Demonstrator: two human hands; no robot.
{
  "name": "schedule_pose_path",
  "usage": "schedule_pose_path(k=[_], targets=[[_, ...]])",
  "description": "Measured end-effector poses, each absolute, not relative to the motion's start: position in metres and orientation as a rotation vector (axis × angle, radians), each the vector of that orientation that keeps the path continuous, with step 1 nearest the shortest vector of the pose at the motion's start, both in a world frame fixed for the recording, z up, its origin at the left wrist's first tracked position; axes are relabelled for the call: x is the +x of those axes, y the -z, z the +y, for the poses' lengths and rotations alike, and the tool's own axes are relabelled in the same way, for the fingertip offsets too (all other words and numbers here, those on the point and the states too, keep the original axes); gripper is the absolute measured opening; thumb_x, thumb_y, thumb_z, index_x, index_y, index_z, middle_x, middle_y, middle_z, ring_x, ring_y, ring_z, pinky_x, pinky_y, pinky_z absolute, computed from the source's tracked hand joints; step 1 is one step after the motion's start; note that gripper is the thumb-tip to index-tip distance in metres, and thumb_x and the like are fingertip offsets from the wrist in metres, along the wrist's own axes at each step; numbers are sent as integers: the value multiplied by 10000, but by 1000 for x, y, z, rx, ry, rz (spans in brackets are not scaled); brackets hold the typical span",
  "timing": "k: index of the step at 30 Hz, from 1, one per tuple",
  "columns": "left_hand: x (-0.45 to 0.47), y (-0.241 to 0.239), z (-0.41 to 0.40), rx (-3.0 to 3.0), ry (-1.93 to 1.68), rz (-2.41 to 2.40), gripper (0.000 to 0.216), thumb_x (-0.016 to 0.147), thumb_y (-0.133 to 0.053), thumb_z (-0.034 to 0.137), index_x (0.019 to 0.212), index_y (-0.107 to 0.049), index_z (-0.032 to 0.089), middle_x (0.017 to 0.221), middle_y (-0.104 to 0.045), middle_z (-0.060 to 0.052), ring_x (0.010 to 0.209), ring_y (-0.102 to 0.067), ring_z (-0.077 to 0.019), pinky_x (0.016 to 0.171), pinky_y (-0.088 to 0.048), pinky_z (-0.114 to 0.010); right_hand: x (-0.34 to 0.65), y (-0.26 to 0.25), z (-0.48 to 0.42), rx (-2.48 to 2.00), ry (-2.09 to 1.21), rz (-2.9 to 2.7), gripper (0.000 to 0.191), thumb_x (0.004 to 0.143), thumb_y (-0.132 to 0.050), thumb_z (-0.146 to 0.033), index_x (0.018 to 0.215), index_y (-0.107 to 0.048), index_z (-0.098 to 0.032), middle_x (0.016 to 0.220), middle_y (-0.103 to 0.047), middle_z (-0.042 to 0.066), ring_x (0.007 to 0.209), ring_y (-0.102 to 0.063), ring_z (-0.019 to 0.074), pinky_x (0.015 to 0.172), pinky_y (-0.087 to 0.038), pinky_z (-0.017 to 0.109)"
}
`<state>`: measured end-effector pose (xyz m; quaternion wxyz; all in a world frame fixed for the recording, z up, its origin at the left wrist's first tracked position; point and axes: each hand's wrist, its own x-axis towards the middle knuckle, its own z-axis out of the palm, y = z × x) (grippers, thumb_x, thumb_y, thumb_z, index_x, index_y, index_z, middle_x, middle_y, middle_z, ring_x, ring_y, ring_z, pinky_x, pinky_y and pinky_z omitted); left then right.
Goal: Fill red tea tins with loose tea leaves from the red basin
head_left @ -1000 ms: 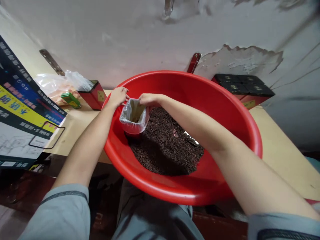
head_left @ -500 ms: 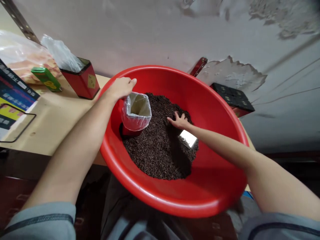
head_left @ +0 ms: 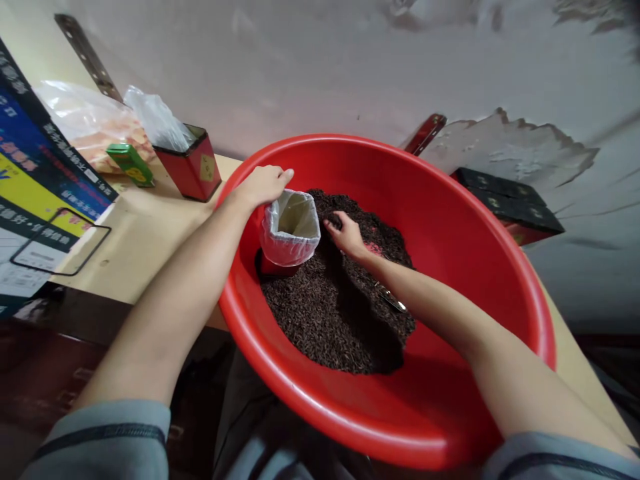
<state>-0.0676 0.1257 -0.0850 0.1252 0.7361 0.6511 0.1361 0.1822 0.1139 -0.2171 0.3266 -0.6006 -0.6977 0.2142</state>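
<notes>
A large red plastic basin point(head_left: 480, 260) holds a heap of dark, short, stick-like bits point(head_left: 320, 320) resembling loose tea. Standing in its left side is a small red tin point(head_left: 277, 268) lined with a clear plastic bag point(head_left: 287, 248) folded over the rim. My left hand point(head_left: 265, 187) grips the tin's back left edge, its fingertips partly hidden. My right hand point(head_left: 347, 235) is just right of the tin, fingers curled round a handful of the dark bits. A shiny metal piece point(head_left: 393, 299) lies half buried below my right forearm.
Left of the basin, the wooden table point(head_left: 135, 240) carries another red tin point(head_left: 190, 170) with a plastic bag, a small green box point(head_left: 131, 164) and a printed carton point(head_left: 40, 180). Black-topped boxes point(head_left: 505, 200) stand behind right, against the peeling wall point(head_left: 300, 73).
My right hand has moved left toward the tin, its spread fingers now curled round some bits. My left hand stays at the tin. The view has shifted, so things appear farther right.
</notes>
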Motion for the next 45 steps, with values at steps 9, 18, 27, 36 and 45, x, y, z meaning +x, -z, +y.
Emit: schedule_pose_path(k=[9, 18, 27, 36, 45], targets=[[-74, 88, 130, 2102, -483, 1857, 532, 1064, -303, 449, 1104, -731, 136, 1186, -732, -130, 1180, -642, -249, 1024, -438, -310, 108, 125, 133, -815, -952, -1368, 523, 923, -542, -694, 1221, -553, -264, 982, -680, 58, 892, -687, 199, 749, -585, 343], [-81, 92, 128, 1986, -608, 1730, 493, 1041, -358, 503, 931, -679, 145, 934, -722, -118, 907, -672, -239, 807, -499, -326, 68, 124, 120, -659, -984, -1324, 532, 851, -625, -718, 1118, -551, -265, 1018, -650, 24, 990, -668, 191, 842, -590, 358], [-83, 93, 131, 2017, -602, 1683, 445, 1032, -391, 467, 964, -683, 138, 1051, -732, -125, 981, -664, -244, 861, -476, -317, 70, 115, 108, -531, -1125, -1314, 510, 771, -733, -710, 926, -546, -262, 908, -623, -8, 971, -645, 178, 899, -558, 378], [-80, 86, 129, 2052, -439, 1789, 488, 1043, -338, 399, 1170, -705, 103, 1218, -716, -165, 1112, -666, -263, 942, -468, -334, 99, 106, 113, -616, -956, -1619, 570, 929, -500, -731, 796, -723, -224, 1021, -675, 51, 1081, -634, 215, 999, -489, 419], [-85, 87, 132, 2031, -447, 1790, 505, 1040, -335, 409, 1206, -728, 138, 1244, -729, -119, 1104, -672, -227, 976, -464, -292, 143, 217, 128, -1786, -408, -2215, 650, 993, -467, -580, 1541, -472, -231, 1556, -426, 217, 1386, -430, 409, 1094, -394, 606]])
